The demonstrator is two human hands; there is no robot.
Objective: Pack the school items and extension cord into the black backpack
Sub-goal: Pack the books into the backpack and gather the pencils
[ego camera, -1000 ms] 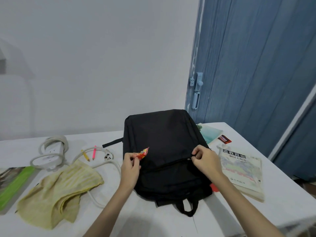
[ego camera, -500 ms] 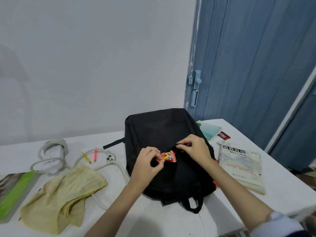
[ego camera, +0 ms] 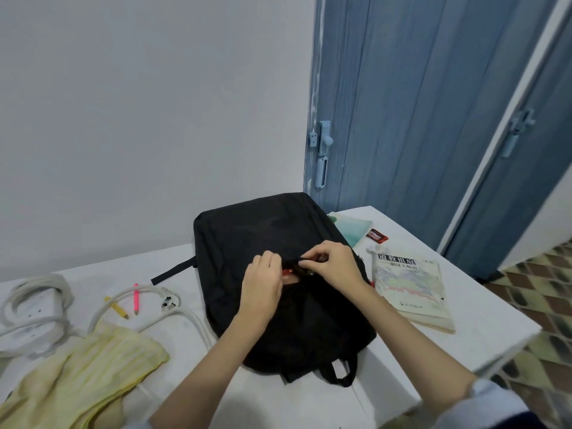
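The black backpack (ego camera: 278,305) lies flat in the middle of the white table (ego camera: 483,329), its top loop toward the near edge. Both hands meet at the front pocket's zip opening. The right hand (ego camera: 335,266) pinches the upper lip of the pocket with curled fingers and thumb. The left hand (ego camera: 263,281) has its fingers bent down at the opening, over a small red packet (ego camera: 289,271) that is mostly hidden; whether it grips the packet I cannot tell.

Toward the left edge sits the white extension cord (ego camera: 40,308), its cable looping past a yellow pencil (ego camera: 117,308) and a pink pen (ego camera: 136,298) that lie near each other. A yellow cloth (ego camera: 83,373) covers the near left corner. Just beside the backpack toward the right edge lies a book (ego camera: 408,289); further back are a green-covered book (ego camera: 353,227), partly under the backpack, and a small red card (ego camera: 377,235)
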